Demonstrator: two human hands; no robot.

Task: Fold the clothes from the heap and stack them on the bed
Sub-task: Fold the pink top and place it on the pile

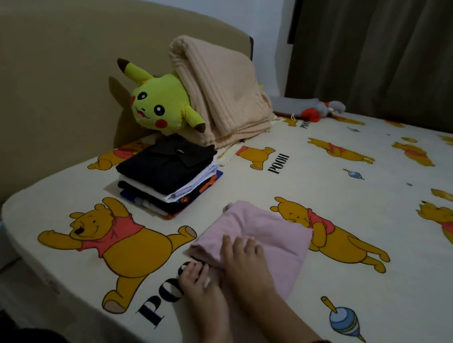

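Note:
A pink garment (266,230), folded into a rough rectangle, lies on the bed near its front edge. My right hand (244,261) lies flat on the garment's near part, fingers straight. My left hand (195,281) is at the garment's near left edge with its fingertips tucked under the fabric; the fingers look straight. Farther back on the left stands a stack of folded clothes (169,174), a black shirt on top, with white and dark pieces beneath.
The bed sheet (357,184) is cream with bear prints. A yellow plush toy (157,104) leans on the beige headboard (49,71) under a folded beige blanket (221,93). A grey and orange toy (319,111) lies by dark curtains.

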